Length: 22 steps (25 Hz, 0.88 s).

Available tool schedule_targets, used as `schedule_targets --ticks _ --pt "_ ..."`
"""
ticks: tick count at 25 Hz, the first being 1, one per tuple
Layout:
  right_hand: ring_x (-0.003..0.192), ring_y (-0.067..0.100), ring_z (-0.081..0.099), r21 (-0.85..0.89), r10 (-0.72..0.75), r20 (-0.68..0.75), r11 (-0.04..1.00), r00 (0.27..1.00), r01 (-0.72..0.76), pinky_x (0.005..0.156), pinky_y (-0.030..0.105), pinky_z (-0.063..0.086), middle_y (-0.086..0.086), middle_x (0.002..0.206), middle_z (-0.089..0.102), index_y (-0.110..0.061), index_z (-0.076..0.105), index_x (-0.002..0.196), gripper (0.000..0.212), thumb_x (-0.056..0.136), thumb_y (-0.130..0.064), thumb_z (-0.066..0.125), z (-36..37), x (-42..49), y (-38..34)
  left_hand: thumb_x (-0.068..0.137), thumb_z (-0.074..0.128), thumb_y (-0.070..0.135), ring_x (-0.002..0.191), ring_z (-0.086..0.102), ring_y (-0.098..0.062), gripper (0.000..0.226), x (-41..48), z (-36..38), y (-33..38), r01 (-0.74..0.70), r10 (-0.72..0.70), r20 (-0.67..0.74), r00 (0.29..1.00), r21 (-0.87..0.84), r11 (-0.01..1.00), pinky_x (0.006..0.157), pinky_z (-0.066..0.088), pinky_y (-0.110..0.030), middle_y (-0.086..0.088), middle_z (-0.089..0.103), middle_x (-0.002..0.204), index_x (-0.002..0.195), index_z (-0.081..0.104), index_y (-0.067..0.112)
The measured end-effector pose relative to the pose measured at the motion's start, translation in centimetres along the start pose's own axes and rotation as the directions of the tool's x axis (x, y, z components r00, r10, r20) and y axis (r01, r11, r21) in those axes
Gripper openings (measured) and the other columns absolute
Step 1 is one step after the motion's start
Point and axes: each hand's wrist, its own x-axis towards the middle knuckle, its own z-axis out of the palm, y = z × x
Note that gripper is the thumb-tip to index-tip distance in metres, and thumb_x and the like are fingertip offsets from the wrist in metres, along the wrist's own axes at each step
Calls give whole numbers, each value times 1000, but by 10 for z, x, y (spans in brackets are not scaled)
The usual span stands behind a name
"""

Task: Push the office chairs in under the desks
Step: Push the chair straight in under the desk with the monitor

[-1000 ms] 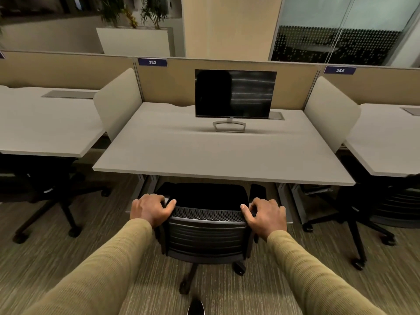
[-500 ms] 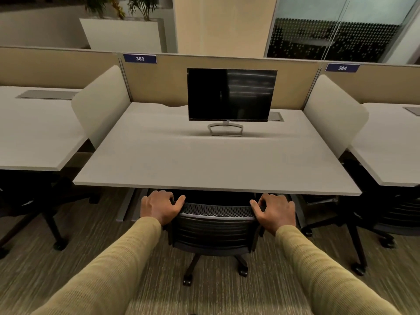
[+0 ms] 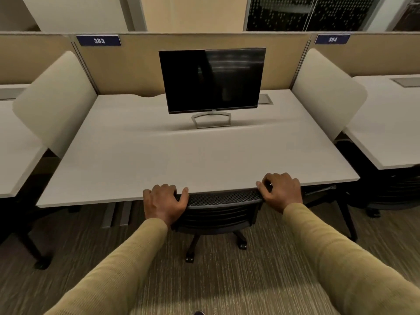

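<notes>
1. Over the last second I have rolled the chair (image 3: 218, 212) forward; its seat, which showed in front of the worktop (image 3: 193, 160) a moment ago, is now hidden beneath it, and the top rail of the backrest sits right at the front edge
2. My left hand (image 3: 164, 202) grips the left corner of the backrest, fingers curled over the top and thumb lying along the rail; my right hand (image 3: 280, 190) holds the right corner the same way, its knuckles touching the worktop's edge or just above it, I cannot tell which
3. I judge this chair as good as home; a last nudge may remain, but my fingers lie between rail and edge, so I should let go rather than pinch them; any chairs still out at the other desks then want the same
4. The backrest is black, with a perforated mesh strip along the top and horizontal slats below; the base is a dark spread of legs on small castors (image 3: 189, 259), which should roll readily over the short, striped carpet (image 3: 227, 280)
5. The worktop is a smooth, matt, pale slab with a thin square edge; a monitor (image 3: 212, 80) with a glossy black screen stands near the back on a thin metal loop foot; rounded, felt-looking side screens (image 3: 59, 98) flank it; a second dark chair (image 3: 391, 194) sits under the worktop to my right
</notes>
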Motion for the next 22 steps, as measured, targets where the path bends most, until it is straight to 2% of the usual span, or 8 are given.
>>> schedule_targets --ticks 4,9,12,14,16,18,20,22 --pt "85 25 55 -6 16 -27 1000 999 -16 75 40 37 -4 82 66 -28 65 87 56 85 -67 25 2 3 12 91 30 65 70 49 -19 56 4 1 11 -29 29 -20 999 -12 1000 77 34 -39 5 56 69 72 61 23" --pt "89 28 58 22 52 -71 998 996 -51 73 40 32 2 87 67 -22 67 89 58 90 -62 25 2 -12 3 88 23 65 69 51 -21 61 1 -1 10 -34 33 -28 999 -18 999 75 30 -38 4 54 65 69 61 21" --pt "118 27 53 125 17 -35 992 999 -13 95 45 37 3 117 66 -22 66 112 54 94 -62 33 2 -33 7 91 20 68 81 57 -26 70 -7 -3 18 29 -28 -39 999 15 999 80 33 -42 -1 61 77 81 68 18" --pt "143 26 33 176 -57 28 983 998 51 113 51 29 4 148 49 -23 52 139 62 96 -64 34 0 -51 17 96 26 68 106 56 -30 68 -21 3 30 83 -81 -71 994 26 996 99 32 -50 -8 66 106 108 69 17" --pt "154 23 10 173 -147 55 976 988 136 122 52 16 2 166 21 -26 31 155 73 96 -67 34 -5 -73 37 98 28 67 138 38 -33 71 -45 12 59 108 -109 -73 991 -10 994 118 15 -56 -14 51 143 140 51 15" --pt "155 22 -2 172 -221 76 963 972 206 124 52 8 0 169 4 -28 16 160 78 95 -68 33 -11 -90 58 97 22 69 154 9 -32 80 -70 24 98 95 -96 -63 993 -13 995 123 -5 -54 -14 20 165 159 22 17" --pt "155 22 -4 185 -241 105 958 965 219 124 52 3 1 169 -1 -29 12 160 79 95 -69 32 -19 -108 89 95 17 71 155 -14 -29 85 -97 39 152 29 -30 -75 997 -12 1000 121 -16 -51 -12 -8 169 162 -3 21" --pt "155 23 -3 161 -230 126 965 965 209 124 52 2 4 169 1 -28 11 160 80 95 -70 32 -27 -125 126 92 18 71 152 -24 -29 88 -119 54 210 -48 45 -73 996 -29 998 121 -18 -51 -10 -22 167 159 -14 25"
